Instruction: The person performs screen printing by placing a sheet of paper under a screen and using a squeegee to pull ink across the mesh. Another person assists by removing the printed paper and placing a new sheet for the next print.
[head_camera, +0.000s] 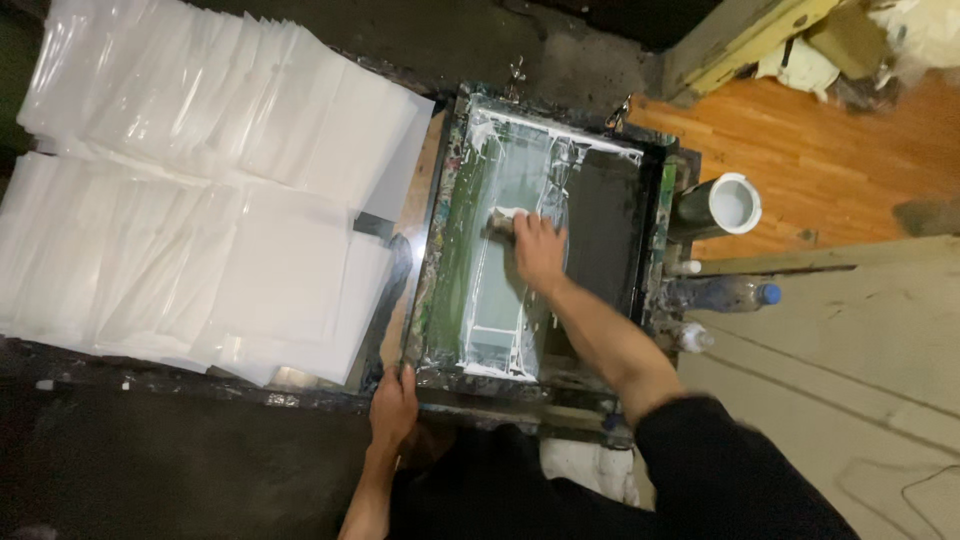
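Printing screen frame (440, 250), long axis running away from the person, left hand (393, 405) gripping its near corner, right hand (538, 250) seemingly clutching a rag (505, 218)

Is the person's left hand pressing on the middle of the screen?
No, the left hand grips the near corner of the screen frame, while the right hand presses a rag on the mesh.

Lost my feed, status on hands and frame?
Left hand grips near corner of paint-smeared printing screen frame. Right hand presses small white pad on mesh. White sheet stacks left, clear of frame.
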